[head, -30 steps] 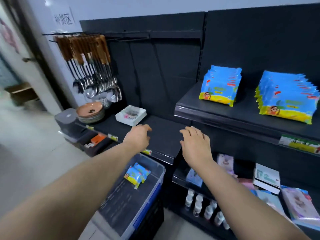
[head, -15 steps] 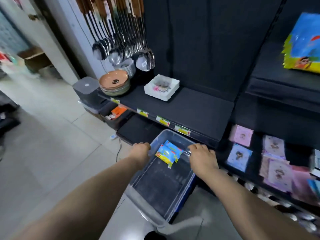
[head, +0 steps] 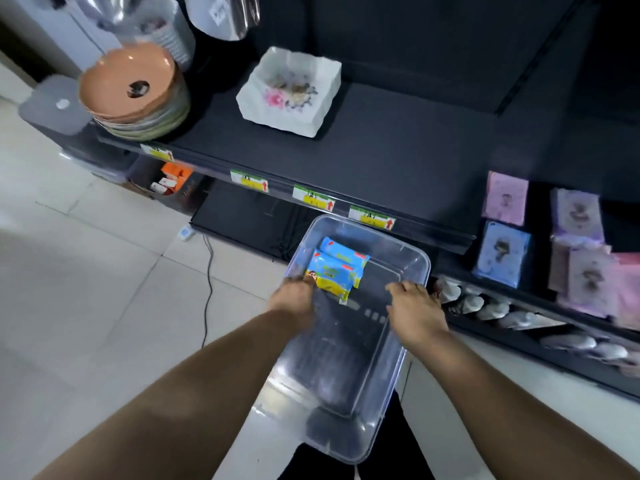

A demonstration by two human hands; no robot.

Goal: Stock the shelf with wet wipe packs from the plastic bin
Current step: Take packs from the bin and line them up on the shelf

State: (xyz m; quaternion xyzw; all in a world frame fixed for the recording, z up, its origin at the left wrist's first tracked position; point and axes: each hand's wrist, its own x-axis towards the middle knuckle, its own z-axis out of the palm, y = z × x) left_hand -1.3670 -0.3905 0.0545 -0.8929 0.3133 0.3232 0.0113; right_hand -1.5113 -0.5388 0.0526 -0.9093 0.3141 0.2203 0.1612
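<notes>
A clear plastic bin (head: 398, 244) stands on the floor in front of the black shelving. Two blue and yellow wet wipe packs (head: 337, 270) lie stacked at its far end. My left hand (head: 294, 301) reaches down into the bin and meets the near left corner of the packs; its fingers are hidden, so a grip cannot be made out. My right hand (head: 415, 311) hovers over the right side of the bin, a little right of the packs, fingers loosely curled and holding nothing.
The black shelf (head: 381, 150) above the bin carries a stack of plates (head: 131, 95) and a white square dish (head: 291, 93). Pastel packets (head: 504, 252) and small bottles (head: 485, 306) fill lower shelves on the right. A cable (head: 207, 271) runs over the tiled floor.
My view has tilted down from the upper shelves to the bin. Both hands have dropped from shelf height into the bin, the left one reaching the packs.
</notes>
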